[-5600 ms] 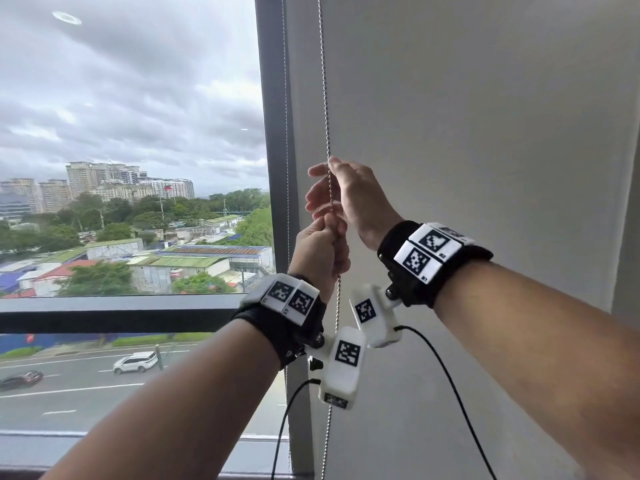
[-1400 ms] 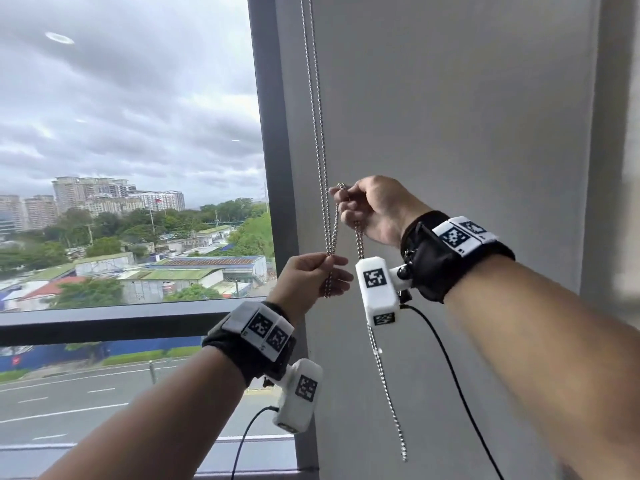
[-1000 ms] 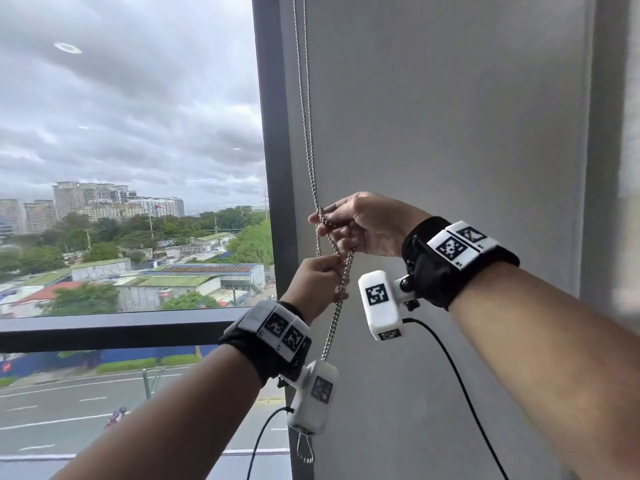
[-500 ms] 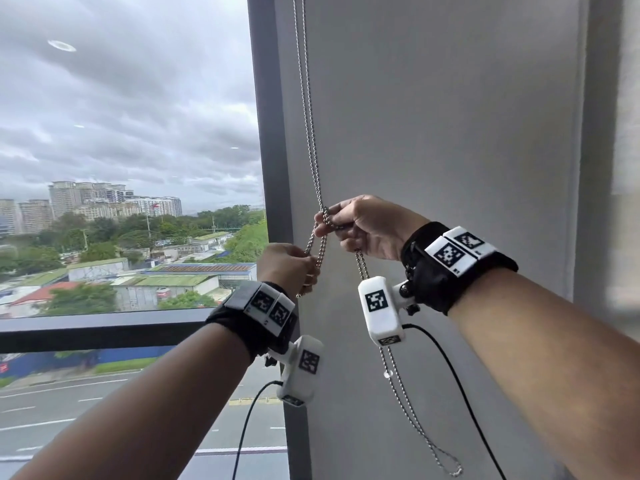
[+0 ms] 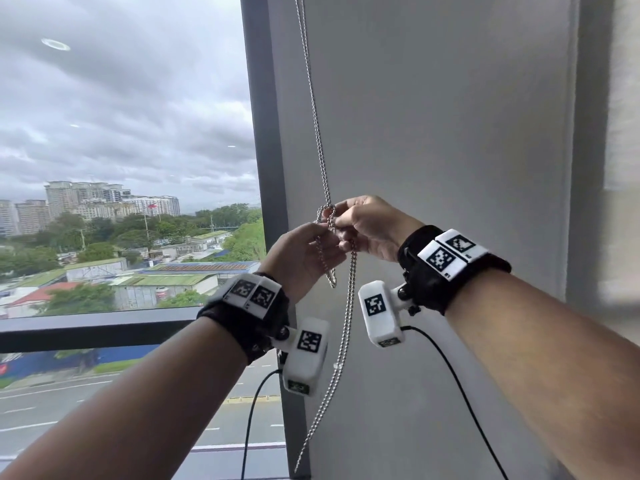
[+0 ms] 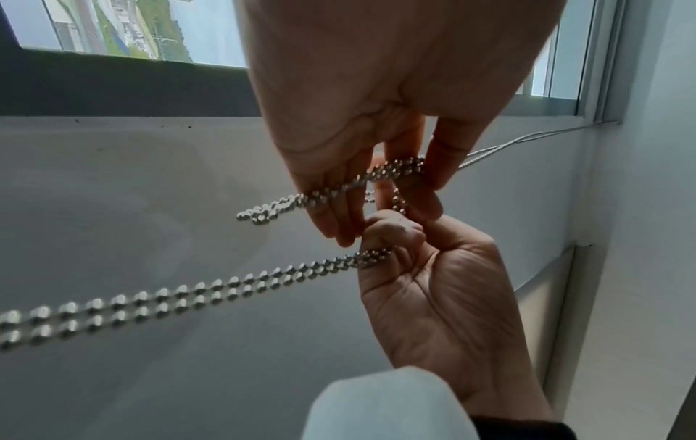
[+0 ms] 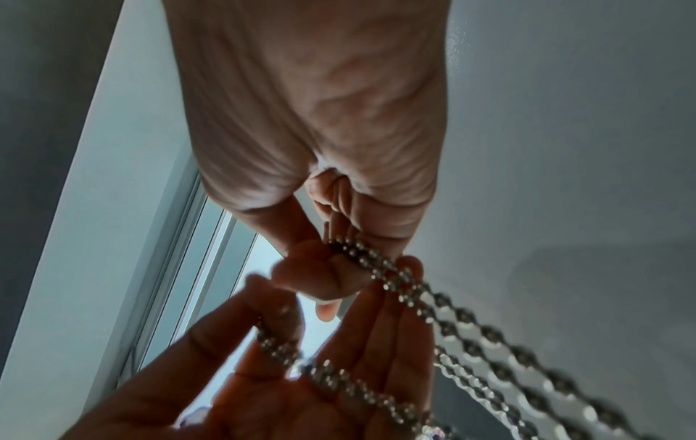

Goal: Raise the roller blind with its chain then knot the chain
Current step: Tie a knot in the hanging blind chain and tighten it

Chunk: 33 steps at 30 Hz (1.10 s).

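Observation:
The metal bead chain (image 5: 313,109) hangs doubled beside the dark window post down to both hands. My left hand (image 5: 325,237) pinches the chain between thumb and fingers, and a short looped end (image 5: 332,280) dangles below it. My right hand (image 5: 341,225) sits just right of it, fingers touching the left's, and pinches the doubled chain. From there the long doubled tail (image 5: 343,351) drops down and to the left. The left wrist view shows my left hand (image 6: 399,181) above, with the right hand (image 6: 380,247) below it on the tail (image 6: 211,291). The blind itself is out of sight.
The dark window post (image 5: 266,168) stands left of the chain and a grey wall (image 5: 450,133) lies behind it. A dark rail (image 5: 86,327) crosses the uncovered glass. Black cables (image 5: 460,393) hang from both wrist cameras under my forearms.
My left hand has risen and moved right until it meets the right hand. A short looped end now hangs under it, and the long tail has swung from lower right to lower left.

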Each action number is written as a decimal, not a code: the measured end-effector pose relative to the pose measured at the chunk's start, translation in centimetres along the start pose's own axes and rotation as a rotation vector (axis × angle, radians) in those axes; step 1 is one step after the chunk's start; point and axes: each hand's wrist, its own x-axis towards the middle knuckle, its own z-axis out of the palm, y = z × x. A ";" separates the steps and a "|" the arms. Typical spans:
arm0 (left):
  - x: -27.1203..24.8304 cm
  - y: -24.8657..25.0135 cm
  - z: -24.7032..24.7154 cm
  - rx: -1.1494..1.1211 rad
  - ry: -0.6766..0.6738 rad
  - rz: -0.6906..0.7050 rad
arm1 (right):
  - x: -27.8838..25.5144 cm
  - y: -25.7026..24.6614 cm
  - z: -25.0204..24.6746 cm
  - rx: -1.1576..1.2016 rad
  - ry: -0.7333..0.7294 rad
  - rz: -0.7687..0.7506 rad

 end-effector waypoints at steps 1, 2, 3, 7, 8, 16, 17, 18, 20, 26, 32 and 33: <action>-0.1 0.0 0.0 -0.002 -0.015 -0.010 | 0.0 0.1 0.0 -0.015 0.012 0.001; -0.1 0.1 0.0 0.008 -0.031 -0.020 | 0.0 0.1 -0.1 -0.031 0.019 0.004; -0.1 0.1 -0.2 0.027 -0.049 -0.031 | -0.1 0.1 -0.1 -0.047 0.022 0.009; -0.4 0.3 -0.5 0.091 -0.137 -0.099 | -0.3 0.3 -0.1 -0.081 0.017 0.015; -0.5 0.3 -0.5 0.086 -0.148 -0.113 | -0.3 0.4 -0.1 -0.090 0.017 0.011; -1.3 0.5 -0.1 0.081 -0.248 -0.211 | 0.1 0.6 -0.2 -0.080 0.038 -0.011; -1.4 0.5 0.1 0.089 -0.256 -0.201 | 0.1 0.6 0.0 -0.066 0.041 -0.019; -1.5 0.6 0.3 0.090 -0.254 -0.187 | 0.0 0.5 0.1 -0.058 0.041 -0.026; -1.5 0.7 0.6 0.076 -0.229 -0.145 | 0.1 0.5 0.2 -0.069 0.044 -0.044; -0.8 1.4 0.9 0.222 -0.037 0.118 | -0.3 1.3 0.0 -0.156 -0.005 -0.087; -0.5 2.7 -0.1 0.587 0.117 0.319 | 0.0 2.2 0.4 -0.370 0.004 -0.067; -0.4 2.9 -0.3 0.622 0.134 0.329 | 0.0 2.4 0.4 -0.411 0.007 -0.065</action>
